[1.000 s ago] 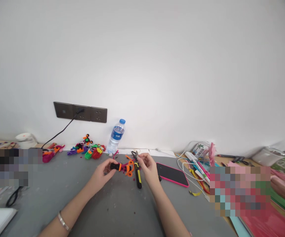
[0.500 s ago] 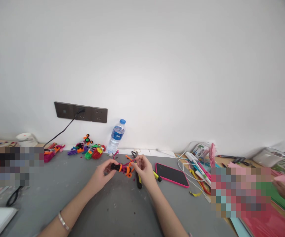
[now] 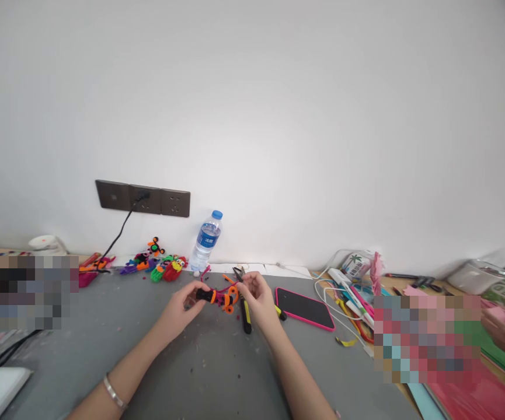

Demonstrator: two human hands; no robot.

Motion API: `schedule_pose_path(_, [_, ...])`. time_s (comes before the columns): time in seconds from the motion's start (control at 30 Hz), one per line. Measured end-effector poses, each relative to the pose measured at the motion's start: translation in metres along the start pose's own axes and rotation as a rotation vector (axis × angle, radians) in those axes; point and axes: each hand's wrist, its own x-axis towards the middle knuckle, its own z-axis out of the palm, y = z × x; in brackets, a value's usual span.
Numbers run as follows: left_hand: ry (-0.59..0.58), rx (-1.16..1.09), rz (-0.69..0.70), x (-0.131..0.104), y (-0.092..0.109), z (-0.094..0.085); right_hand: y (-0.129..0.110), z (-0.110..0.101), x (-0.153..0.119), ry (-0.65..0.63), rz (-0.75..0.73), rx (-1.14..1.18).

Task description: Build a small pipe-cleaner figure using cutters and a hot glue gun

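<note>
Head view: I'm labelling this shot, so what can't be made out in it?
All in the head view:
Pliers: middle hidden by the right hand.
Pink stem: too small to tell whether the right hand pinches it.
Figure: black end partly covered by the left hand.
Bottle label: print too small to read.
White object: cut off by the left edge.

left hand (image 3: pixel 181 310): gripping black-orange figure (image 3: pixel 213 296) | right hand (image 3: pixel 257 298): over pliers (image 3: pixel 246 319) | bottle (image 3: pixel 207 240): behind

Soft light is spread across the white wall (image 3: pixel 278 140), brightest mid-frame; the upper-right corner is darkened, side edges stretched, two patches pixelated.
</note>
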Motion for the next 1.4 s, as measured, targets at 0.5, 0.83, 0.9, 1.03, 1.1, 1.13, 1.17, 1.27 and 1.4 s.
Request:
schedule_pose_path(0.5, [-0.093, -0.105, -0.130, 0.003, 0.008, -0.013, 0.019, -0.027, 0.001, 0.102, -0.040, -0.841])
schedule_pose_path(0.83, [-0.241, 0.143, -0.122, -0.001, 0.016, -0.018, 0.024, -0.032, -0.001, -0.006, 0.060, -1.118])
schedule_pose_path(0.9, [-0.251, 0.155, -0.117, -0.001, 0.016, -0.017, 0.022, -0.034, 0.000, -0.010, 0.059, -1.110])
schedule_pose_path(1.03, [-0.254, 0.186, -0.120, -0.002, 0.018, -0.017, 0.014, -0.038, 0.002, -0.013, 0.028, -1.079])
schedule_pose_path(1.1, [-0.255, 0.196, -0.127, -0.002, 0.018, -0.017, 0.009, -0.041, 0.003, 0.008, -0.007, -1.041])
schedule_pose_path(1.13, [-0.255, 0.199, -0.130, -0.002, 0.018, -0.018, 0.007, -0.043, 0.003, 0.017, -0.028, -1.009])
schedule_pose_path(1.17, [-0.254, 0.201, -0.131, -0.001, 0.018, -0.018, 0.005, -0.046, 0.004, 0.023, -0.051, -0.969])
schedule_pose_path(1.27, [-0.252, 0.199, -0.124, -0.001, 0.015, -0.018, 0.004, -0.054, 0.006, 0.012, -0.097, -0.846])
schedule_pose_path(1.4, [-0.233, 0.189, -0.109, 0.000, 0.012, -0.019, 0.008, -0.065, 0.010, 0.019, -0.063, -0.753])
